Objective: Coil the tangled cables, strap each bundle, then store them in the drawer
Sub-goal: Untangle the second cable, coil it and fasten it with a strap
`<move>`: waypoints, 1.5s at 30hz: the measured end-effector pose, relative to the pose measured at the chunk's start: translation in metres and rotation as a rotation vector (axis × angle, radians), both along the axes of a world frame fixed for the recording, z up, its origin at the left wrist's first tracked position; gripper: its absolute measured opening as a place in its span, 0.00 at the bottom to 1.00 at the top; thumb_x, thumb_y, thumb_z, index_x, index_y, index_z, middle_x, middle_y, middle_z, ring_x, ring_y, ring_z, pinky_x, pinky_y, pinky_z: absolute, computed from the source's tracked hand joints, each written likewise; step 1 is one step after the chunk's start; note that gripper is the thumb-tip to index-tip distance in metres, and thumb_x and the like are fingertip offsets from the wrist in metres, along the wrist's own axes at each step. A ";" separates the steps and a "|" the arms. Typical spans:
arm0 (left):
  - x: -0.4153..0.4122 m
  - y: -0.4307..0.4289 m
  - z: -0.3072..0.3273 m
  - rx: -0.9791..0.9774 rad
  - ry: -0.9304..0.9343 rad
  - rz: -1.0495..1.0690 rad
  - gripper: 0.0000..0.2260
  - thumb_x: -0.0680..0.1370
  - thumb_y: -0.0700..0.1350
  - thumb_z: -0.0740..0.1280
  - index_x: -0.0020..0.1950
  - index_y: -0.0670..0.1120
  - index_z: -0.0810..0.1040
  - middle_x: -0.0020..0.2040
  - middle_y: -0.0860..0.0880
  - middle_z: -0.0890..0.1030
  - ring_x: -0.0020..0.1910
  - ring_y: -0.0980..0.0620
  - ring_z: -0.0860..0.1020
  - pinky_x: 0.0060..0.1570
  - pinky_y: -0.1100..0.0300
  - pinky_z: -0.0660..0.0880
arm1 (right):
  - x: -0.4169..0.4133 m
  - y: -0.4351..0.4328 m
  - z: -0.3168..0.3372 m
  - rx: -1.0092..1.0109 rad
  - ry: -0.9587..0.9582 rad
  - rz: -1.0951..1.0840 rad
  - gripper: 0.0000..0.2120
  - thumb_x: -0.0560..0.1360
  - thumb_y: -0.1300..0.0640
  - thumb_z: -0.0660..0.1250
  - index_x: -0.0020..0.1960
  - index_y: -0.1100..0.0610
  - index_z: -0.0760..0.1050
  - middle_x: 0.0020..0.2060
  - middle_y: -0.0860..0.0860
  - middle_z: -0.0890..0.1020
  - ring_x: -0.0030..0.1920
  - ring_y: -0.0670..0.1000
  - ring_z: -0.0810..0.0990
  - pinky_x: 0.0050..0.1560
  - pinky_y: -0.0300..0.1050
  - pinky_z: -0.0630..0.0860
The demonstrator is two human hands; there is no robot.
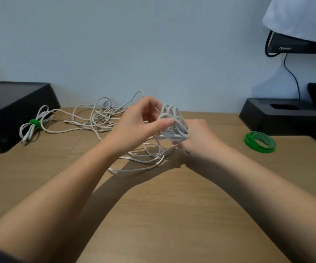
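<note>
A coil of white cable [169, 118] stands in loops above the wooden desk, gripped at its lower end by my right hand [197, 138]. My left hand [140, 122] is at the coil's left side, thumb and fingers pinching a strand. Loose white cable [104, 118] lies tangled on the desk behind and below both hands. At the left lies a finished white bundle [32, 126] bound with a green strap [34, 122].
A roll of green strap [259, 142] lies on the desk at the right. A black box [11, 109] stands at the left, a black stand [284, 115] at the right, with a monitor [297, 44] under a white cloth above it.
</note>
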State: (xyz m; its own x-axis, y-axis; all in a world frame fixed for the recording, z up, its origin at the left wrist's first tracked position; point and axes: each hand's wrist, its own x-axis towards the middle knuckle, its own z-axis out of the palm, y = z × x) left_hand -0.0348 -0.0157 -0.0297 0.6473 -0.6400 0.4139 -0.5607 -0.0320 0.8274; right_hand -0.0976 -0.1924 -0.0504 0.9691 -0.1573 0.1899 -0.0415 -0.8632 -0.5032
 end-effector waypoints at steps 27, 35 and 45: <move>0.032 0.014 -0.042 0.134 -0.485 0.190 0.14 0.72 0.57 0.70 0.41 0.47 0.84 0.47 0.53 0.78 0.47 0.59 0.75 0.37 0.62 0.72 | -0.030 -0.046 -0.013 1.456 0.570 0.117 0.08 0.72 0.59 0.72 0.40 0.59 0.73 0.33 0.52 0.76 0.23 0.44 0.71 0.23 0.33 0.71; 0.034 -0.004 -0.039 0.172 -0.862 0.335 0.12 0.75 0.53 0.65 0.45 0.47 0.84 0.45 0.51 0.79 0.46 0.50 0.72 0.32 0.49 0.74 | -0.030 -0.017 -0.011 1.502 0.588 0.136 0.08 0.72 0.57 0.69 0.36 0.60 0.80 0.42 0.61 0.83 0.24 0.45 0.72 0.26 0.33 0.74; 0.029 -0.022 -0.041 0.145 -0.877 0.548 0.04 0.75 0.46 0.71 0.46 0.46 0.84 0.45 0.48 0.78 0.46 0.49 0.71 0.29 0.56 0.67 | -0.022 -0.010 -0.022 1.395 0.565 0.384 0.07 0.74 0.56 0.67 0.40 0.57 0.74 0.24 0.47 0.70 0.22 0.44 0.69 0.22 0.34 0.68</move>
